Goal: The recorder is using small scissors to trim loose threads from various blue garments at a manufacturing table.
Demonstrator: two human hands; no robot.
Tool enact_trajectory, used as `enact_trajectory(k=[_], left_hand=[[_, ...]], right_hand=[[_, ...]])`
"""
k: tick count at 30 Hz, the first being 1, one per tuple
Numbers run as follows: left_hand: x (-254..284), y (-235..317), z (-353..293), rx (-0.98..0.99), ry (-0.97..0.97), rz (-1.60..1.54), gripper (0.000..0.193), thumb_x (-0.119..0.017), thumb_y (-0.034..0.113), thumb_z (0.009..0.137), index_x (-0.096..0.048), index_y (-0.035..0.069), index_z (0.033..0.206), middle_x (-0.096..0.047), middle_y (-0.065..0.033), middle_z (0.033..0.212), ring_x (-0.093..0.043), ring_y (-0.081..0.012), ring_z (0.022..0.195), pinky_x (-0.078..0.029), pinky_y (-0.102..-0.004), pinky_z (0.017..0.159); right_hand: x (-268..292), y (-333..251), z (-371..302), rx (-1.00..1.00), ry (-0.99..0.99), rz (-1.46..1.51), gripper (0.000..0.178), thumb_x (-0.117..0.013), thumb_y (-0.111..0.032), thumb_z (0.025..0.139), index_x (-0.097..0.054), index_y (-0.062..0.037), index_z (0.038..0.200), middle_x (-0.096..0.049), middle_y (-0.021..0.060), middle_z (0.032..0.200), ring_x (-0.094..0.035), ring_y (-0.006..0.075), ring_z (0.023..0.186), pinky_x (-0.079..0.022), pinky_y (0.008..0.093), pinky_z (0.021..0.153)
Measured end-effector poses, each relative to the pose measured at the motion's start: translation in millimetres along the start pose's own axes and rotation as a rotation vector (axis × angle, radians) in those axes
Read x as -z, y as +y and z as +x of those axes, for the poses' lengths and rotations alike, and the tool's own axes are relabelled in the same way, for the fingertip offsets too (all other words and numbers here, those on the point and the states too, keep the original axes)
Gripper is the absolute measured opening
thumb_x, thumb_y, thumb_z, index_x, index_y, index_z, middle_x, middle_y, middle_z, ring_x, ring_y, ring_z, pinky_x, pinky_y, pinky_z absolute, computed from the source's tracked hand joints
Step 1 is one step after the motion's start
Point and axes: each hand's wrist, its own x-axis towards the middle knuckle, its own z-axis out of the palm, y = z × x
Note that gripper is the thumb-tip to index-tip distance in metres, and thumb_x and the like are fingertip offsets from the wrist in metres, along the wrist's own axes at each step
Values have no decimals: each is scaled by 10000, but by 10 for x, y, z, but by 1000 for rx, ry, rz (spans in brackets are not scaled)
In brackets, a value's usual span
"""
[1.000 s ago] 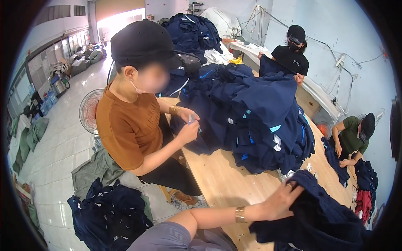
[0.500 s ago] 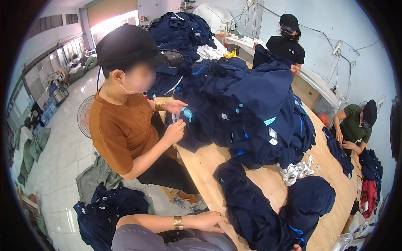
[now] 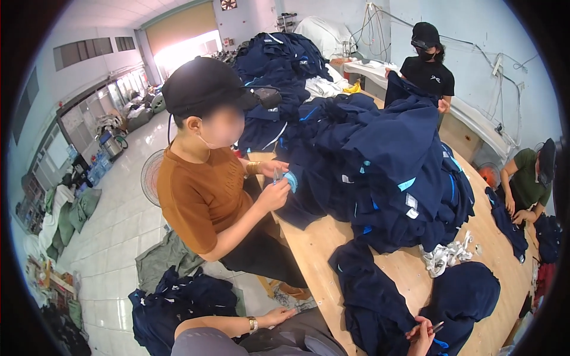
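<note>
Clothing pile [image 3: 409, 154] and white strips [image 3: 445, 256] block the table [image 3: 320, 246] beyond a navy garment [image 3: 371, 291].
At the near edge, its long axis points toward the pile; right hand [image 3: 421, 337] grips a metal tool [image 3: 438, 327], left hand [image 3: 279, 316] loosely extended.

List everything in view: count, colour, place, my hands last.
Table: one, light wood, centre-right
Garment piles: at least three, navy; table, beyond, floor
Near cloth: count unclear, navy, table's near end
Strips: one bundle, white, on the table
Co-workers: three; brown, black, green tops; left, far side, right
Caged fans: two, partly reddish, left and right
Sacks: several, green, far left
Floor cloth: one, grey-green, left of table
Bottles: several, blue, far left
Metal tool: one, silvery, lower right
Left hand: one, bare, near lap
Right hand: one, bare, holding the metal tool
</note>
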Motion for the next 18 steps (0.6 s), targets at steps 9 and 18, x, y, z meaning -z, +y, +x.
enact_trajectory(k=[9, 18], left_hand=[[49, -185, -153, 364, -89, -102, 738, -362, 673, 826, -446, 72, 1246, -469, -63, 1232, -481, -165, 1023, -445, -378, 788], [87, -263, -218, 308, -54, -183, 670, -375, 624, 842, -471, 78, 1218, -498, -68, 1173, -507, -178, 974, -463, -381, 766]], right_hand=[[-42, 869, 369, -59, -223, 331, 263, -483, -196, 917, -558, 34, 1018, -571, 97, 625, -560, 181, 538, -485, 277, 550], [-43, 938, 326, -72, -205, 341, 268, -466, -196, 923, -544, 32, 1041, -577, 105, 642, -572, 185, 567, -481, 274, 562]])
